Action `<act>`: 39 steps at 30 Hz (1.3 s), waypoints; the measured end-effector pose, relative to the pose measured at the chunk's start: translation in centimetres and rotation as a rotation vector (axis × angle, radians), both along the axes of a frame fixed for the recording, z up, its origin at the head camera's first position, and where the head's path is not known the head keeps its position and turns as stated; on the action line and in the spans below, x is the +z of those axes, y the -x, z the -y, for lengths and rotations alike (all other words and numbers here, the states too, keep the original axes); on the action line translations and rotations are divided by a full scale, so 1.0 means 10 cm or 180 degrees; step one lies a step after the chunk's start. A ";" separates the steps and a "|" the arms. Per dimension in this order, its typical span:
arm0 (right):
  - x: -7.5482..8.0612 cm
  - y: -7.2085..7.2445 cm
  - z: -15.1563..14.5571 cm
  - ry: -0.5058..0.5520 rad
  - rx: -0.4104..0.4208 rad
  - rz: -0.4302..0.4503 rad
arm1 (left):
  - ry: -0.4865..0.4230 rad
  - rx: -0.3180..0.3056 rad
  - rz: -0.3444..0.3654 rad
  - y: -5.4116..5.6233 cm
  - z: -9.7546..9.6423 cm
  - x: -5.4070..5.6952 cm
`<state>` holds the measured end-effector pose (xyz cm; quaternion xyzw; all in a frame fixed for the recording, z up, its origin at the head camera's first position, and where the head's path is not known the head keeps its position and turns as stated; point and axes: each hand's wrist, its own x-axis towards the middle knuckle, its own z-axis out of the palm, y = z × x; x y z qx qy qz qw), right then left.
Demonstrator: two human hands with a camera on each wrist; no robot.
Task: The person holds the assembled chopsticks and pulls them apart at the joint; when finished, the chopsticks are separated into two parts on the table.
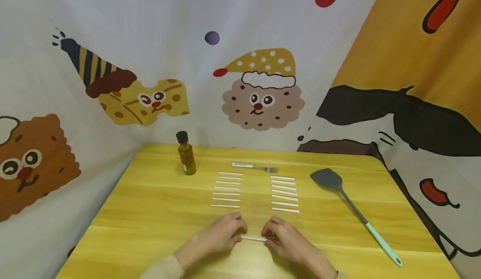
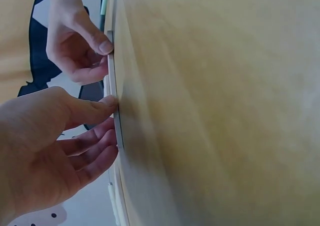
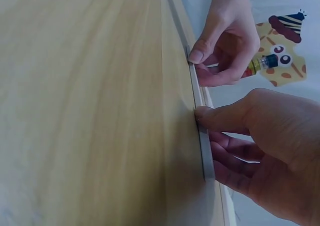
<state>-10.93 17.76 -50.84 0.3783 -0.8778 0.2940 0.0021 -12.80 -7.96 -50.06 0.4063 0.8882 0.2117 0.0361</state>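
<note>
A thin white stick (image 1: 253,239) lies crosswise near the front of the table, held from both sides. My left hand (image 1: 228,233) pinches it toward the left end, thumb on the near side and fingers behind. Toward the other end my right hand (image 1: 284,237) grips it in the same way. Both wrist views show the stick (image 3: 196,88) running between the two hands, low at the tabletop, its tips reaching past the thumbs. Beyond the hands lie two columns of similar sticks, a left column (image 1: 226,194) and a right column (image 1: 284,197), laid crosswise and roughly parallel.
A fork (image 1: 255,167) with a white handle lies behind the columns. At the back left stands a dark-capped bottle (image 1: 188,160) of yellowish liquid. On the right rests a grey spatula (image 1: 353,206) with a mint-green handle. A printed cloth (image 1: 169,20) hangs behind the wooden table (image 1: 150,212).
</note>
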 end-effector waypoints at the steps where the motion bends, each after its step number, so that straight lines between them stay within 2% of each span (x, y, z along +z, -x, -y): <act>1: 0.00 0.01 0.00 0.0013 -0.0002 -0.0034 | 0.0000 -0.0004 -0.0023 0.01 -0.01 0.00; 5: 0.01 0.04 0.01 0.0037 -0.0005 -0.0114 | 0.0027 -0.0001 -0.0047 0.03 -0.03 0.03; 11: -0.02 0.04 0.02 0.0028 0.0076 -0.0079 | 0.0109 0.0000 -0.0036 0.00 -0.03 0.01; 17: -0.06 0.05 0.02 0.0038 0.0077 -0.0302 | 0.0052 -0.0004 0.0012 -0.02 -0.06 0.01; 25: -0.04 0.11 0.08 0.0211 0.0004 -0.0559 | -0.0321 0.0138 0.0183 0.01 -0.12 -0.01; 32: -0.02 0.15 0.15 0.0384 -0.0092 -0.0659 | -0.0630 0.0129 0.0000 0.05 -0.15 0.00; 39: -0.05 0.16 0.13 0.0717 0.0073 -0.0672 | -0.0907 0.0126 -0.0082 0.04 -0.13 0.01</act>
